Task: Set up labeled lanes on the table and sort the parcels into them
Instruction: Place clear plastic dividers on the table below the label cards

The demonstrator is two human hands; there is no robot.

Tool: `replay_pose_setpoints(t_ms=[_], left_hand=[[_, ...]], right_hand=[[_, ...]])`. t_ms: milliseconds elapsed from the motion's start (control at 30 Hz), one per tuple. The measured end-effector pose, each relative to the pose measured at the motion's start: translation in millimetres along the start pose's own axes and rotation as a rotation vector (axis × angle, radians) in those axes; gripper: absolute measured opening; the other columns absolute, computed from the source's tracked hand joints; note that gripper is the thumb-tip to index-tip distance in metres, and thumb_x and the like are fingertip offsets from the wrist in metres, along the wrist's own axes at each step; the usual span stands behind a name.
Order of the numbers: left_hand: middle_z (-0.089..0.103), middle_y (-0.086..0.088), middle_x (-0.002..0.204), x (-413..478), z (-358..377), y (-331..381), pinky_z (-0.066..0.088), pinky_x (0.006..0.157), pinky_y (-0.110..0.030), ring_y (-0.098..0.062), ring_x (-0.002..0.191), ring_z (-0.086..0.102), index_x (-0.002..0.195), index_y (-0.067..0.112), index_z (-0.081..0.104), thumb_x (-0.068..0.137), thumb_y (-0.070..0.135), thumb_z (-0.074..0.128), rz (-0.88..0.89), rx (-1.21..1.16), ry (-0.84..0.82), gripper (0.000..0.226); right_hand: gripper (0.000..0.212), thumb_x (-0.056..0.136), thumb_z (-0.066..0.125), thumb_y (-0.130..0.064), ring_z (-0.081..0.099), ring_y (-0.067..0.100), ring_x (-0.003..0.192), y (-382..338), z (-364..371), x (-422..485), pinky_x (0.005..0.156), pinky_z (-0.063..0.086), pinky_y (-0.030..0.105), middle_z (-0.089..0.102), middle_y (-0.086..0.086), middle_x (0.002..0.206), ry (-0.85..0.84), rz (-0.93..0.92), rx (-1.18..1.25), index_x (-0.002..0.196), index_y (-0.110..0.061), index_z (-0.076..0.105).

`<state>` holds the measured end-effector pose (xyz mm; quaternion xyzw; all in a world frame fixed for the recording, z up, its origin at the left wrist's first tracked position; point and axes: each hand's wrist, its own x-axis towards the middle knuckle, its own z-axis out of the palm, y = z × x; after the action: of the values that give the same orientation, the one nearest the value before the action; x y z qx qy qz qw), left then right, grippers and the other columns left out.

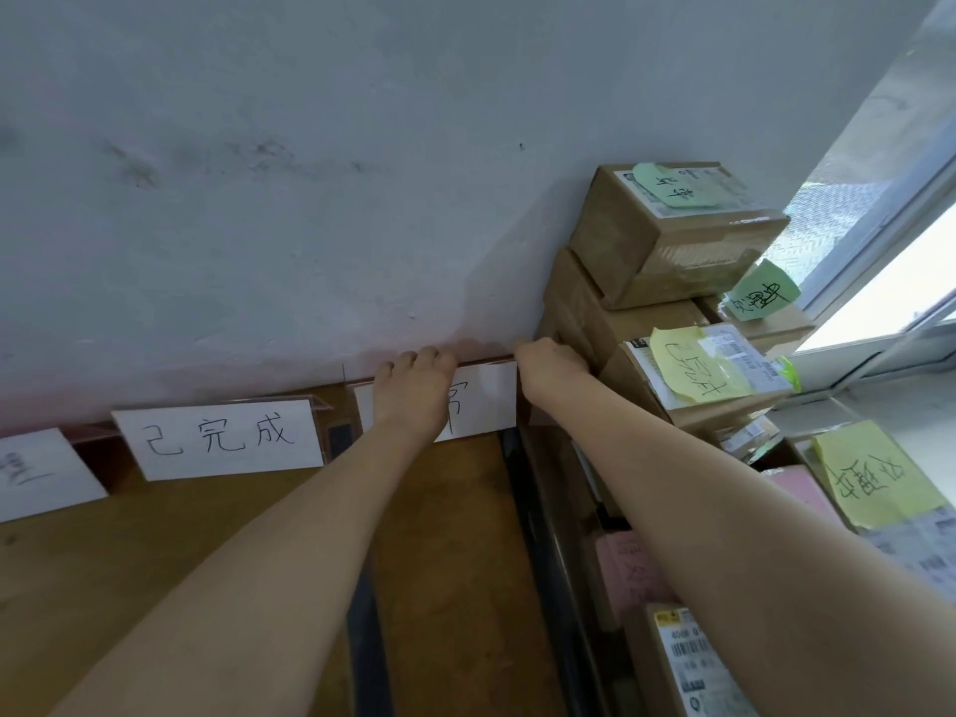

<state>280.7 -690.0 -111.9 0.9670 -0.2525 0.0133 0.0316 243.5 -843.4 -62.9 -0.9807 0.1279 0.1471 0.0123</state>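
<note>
Room to move lies on the near part of the brown table [155, 571], where bare wood runs between a dark strip [364, 644] and a second dark strip [538, 561] along the right side; at the far edge, where the table meets the grey wall [310, 147], a white label card [483, 401] stands against the wall, held at both ends; the left hand [414, 390] covers its left half, fingers close together and curled over the top edge; the right hand [551, 364] grips the top right corner, fingers bent and bunched, their tips hidden behind the card; only one handwritten character shows between the hands. Just left stands a second card [222, 437] reading 已完成, and a third card [36, 473] is cut off by the left edge. Right of the held card, touching the right hand, brown parcels [646, 245] are stacked high against the wall, carrying a green note [672, 186] and a yellow note [693, 370]; pink parcels [636, 571] lie lower, partly hidden by the right forearm; a window [879, 282] closes the far right.
</note>
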Motion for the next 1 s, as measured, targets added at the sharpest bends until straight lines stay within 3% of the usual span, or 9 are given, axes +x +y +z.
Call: replay_pose_setpoints(t_ms=[200,300,467,633,833,1000], left_hand=[[0.045,-0.006,0.142,-7.0,-0.7,-1.7,0.035,0.100,-0.048,-0.032,0.128,0.043,0.147,0.025,0.024,0.091,0.012,0.056,-0.023,0.047,-0.075,0.065],[0.046,-0.006,0.140,-6.4,-1.4,-2.6,0.036,0.100,-0.049,-0.031,0.127,0.044,0.146,0.025,0.025,0.092,0.011,0.055,-0.025,0.039,-0.078,0.064],[0.046,-0.005,0.140,-7.3,-0.1,-4.2,0.036,0.100,-0.048,-0.030,0.127,0.044,0.147,0.026,0.023,0.091,0.012,0.056,-0.008,0.033,-0.060,0.067],[0.041,-0.005,0.144,-13.8,-6.2,-5.2,0.031,0.107,-0.048,-0.028,0.133,0.038,0.147,0.024,0.024,0.090,0.011,0.057,0.006,0.030,-0.064,0.067],[0.040,-0.004,0.146,-46.1,-29.1,-4.9,0.030,0.106,-0.043,-0.027,0.133,0.037,0.146,0.025,0.030,0.092,0.018,0.055,0.014,0.025,-0.030,0.060],[0.040,-0.004,0.147,-88.8,-49.5,2.0,0.029,0.108,-0.043,-0.026,0.135,0.035,0.145,0.025,0.033,0.094,0.018,0.054,0.018,0.028,-0.001,0.056]], right_hand=[[0.035,0.098,0.039,-0.007,0.056,0.032,0.105,-4.5,5.9,5.4,0.070,0.047,0.035,0.053,0.017,0.119,0.013,-0.088,-0.011,0.133,-0.013,0.041],[0.046,0.098,0.040,-0.006,0.055,0.034,0.107,-2.8,3.8,7.2,0.076,0.050,0.037,0.051,0.017,0.122,-0.005,-0.134,-0.023,0.142,-0.017,0.033],[0.047,0.095,0.040,-0.004,0.056,0.034,0.100,1.8,1.5,6.8,0.076,0.057,0.042,0.048,0.018,0.121,-0.025,-0.181,0.009,0.140,-0.019,0.034],[0.044,0.097,0.039,-0.009,0.055,0.031,0.102,4.2,3.2,-9.9,0.069,0.044,0.034,0.050,0.019,0.121,0.017,-0.118,0.065,0.140,-0.014,0.032],[0.044,0.094,0.050,-0.001,0.043,0.036,0.121,-3.6,-0.8,-48.1,0.094,0.047,0.042,0.039,0.018,0.135,-0.008,-0.078,-0.079,0.137,-0.007,0.042],[0.033,0.094,0.050,-0.001,0.051,0.031,0.114,-14.7,-5.8,-93.5,0.090,0.052,0.040,0.046,0.014,0.127,0.101,-0.175,-0.125,0.127,-0.008,0.052]])
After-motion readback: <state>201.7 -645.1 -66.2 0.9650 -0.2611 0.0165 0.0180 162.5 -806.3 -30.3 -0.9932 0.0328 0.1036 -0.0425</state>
